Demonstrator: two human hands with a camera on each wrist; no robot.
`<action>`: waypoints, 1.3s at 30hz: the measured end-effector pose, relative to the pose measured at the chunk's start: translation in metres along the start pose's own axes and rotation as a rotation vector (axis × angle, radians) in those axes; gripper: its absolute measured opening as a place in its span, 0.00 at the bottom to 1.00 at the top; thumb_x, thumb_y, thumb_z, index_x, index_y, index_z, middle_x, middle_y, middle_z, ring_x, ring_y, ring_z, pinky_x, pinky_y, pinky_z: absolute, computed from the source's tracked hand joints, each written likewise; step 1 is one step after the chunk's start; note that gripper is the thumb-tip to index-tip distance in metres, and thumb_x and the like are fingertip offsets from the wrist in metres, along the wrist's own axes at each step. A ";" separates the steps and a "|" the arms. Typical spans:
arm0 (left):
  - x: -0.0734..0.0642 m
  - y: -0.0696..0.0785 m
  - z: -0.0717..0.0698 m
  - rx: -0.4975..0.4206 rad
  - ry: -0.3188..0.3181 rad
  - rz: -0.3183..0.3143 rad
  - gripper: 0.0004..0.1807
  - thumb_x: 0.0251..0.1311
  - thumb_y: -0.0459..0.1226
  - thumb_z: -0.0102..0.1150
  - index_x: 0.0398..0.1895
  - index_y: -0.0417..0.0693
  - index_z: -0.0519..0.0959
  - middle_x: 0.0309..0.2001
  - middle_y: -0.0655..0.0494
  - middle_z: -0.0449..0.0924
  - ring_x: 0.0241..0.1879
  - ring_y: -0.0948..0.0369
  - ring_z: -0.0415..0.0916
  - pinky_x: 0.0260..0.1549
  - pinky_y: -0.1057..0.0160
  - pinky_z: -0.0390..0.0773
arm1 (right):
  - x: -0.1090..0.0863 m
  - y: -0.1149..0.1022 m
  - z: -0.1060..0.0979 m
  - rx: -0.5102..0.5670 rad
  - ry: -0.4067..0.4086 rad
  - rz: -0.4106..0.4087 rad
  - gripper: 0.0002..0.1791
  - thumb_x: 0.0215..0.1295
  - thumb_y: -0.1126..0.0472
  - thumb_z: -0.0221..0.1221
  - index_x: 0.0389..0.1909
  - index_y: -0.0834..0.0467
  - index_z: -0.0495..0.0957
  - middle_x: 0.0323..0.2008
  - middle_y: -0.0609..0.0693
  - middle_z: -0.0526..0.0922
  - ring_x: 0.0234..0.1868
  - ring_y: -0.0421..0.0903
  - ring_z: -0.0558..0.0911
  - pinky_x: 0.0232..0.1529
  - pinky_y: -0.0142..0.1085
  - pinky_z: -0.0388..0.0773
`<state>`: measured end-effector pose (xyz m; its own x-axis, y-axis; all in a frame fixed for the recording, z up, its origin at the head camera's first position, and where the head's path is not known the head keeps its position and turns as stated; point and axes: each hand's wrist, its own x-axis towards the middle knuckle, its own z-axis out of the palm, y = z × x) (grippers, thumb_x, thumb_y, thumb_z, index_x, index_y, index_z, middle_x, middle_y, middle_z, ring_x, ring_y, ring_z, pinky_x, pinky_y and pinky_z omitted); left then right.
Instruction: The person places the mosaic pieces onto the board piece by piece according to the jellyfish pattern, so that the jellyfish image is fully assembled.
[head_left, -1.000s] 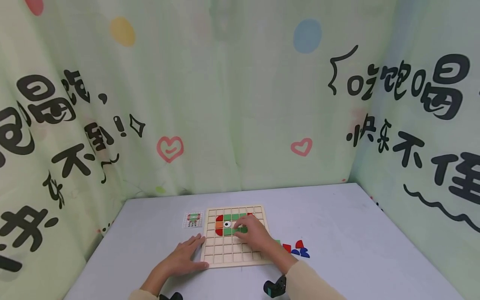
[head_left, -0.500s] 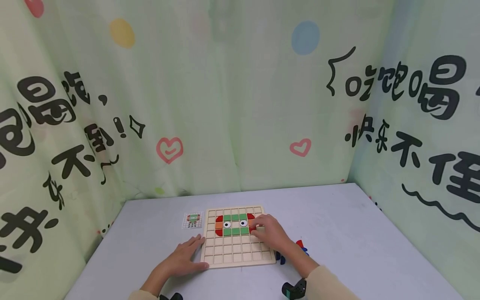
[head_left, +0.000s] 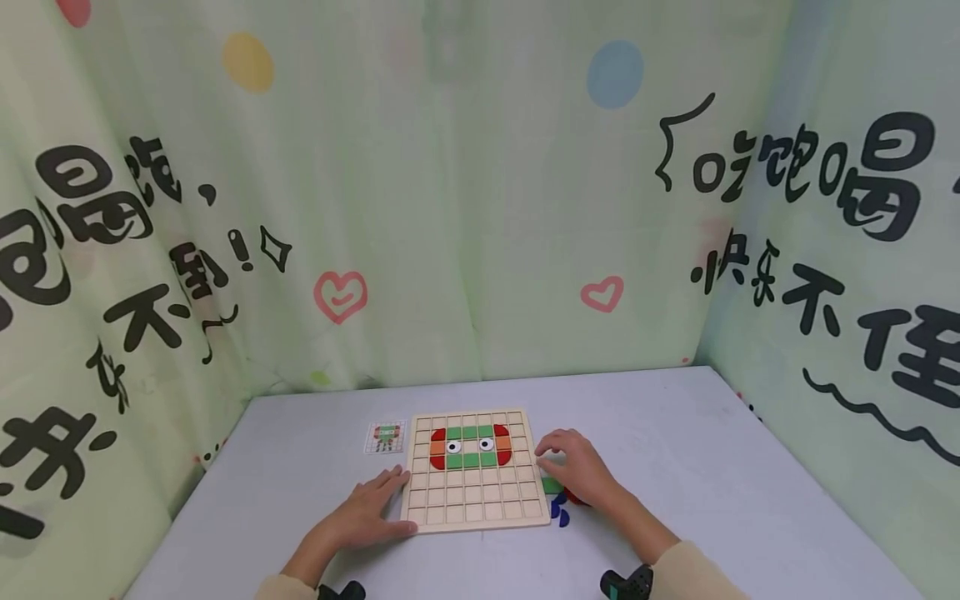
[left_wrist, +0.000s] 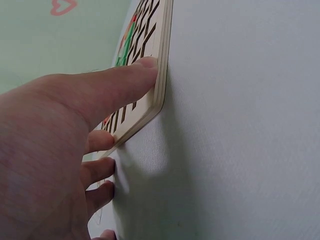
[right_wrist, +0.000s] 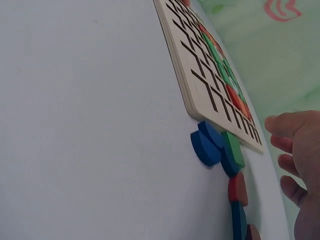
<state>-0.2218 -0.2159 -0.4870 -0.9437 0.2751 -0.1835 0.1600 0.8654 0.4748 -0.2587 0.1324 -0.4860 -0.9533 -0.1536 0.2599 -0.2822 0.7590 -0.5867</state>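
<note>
Left hand point(head_left: 367, 510), fingers extended, touching grid board point(head_left: 480, 498); right hand point(head_left: 577, 468), fingers relaxed, just beside board's right edge.

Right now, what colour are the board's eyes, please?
The eyes are white with black centres, clearest in the head view.

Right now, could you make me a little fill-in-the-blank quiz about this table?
The hand with its thumb on the board is the person's ____ one.
The board holds ____ round eye tiles.
In the right wrist view, the loose rounded pieces nearest the board's corner are coloured ____.

Missing words: left; two; blue.
</note>
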 end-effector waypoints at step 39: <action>-0.001 0.000 -0.001 -0.008 0.003 -0.003 0.49 0.48 0.58 0.68 0.72 0.50 0.62 0.75 0.48 0.57 0.74 0.43 0.52 0.71 0.35 0.49 | -0.045 0.069 -0.051 -0.054 -0.070 0.013 0.08 0.54 0.61 0.69 0.32 0.43 0.85 0.38 0.38 0.85 0.46 0.41 0.78 0.50 0.42 0.80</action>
<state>-0.2211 -0.2163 -0.4860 -0.9449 0.2717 -0.1824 0.1552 0.8628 0.4811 -0.2298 0.2240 -0.4986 -0.9627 -0.1858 0.1967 -0.2650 0.7939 -0.5472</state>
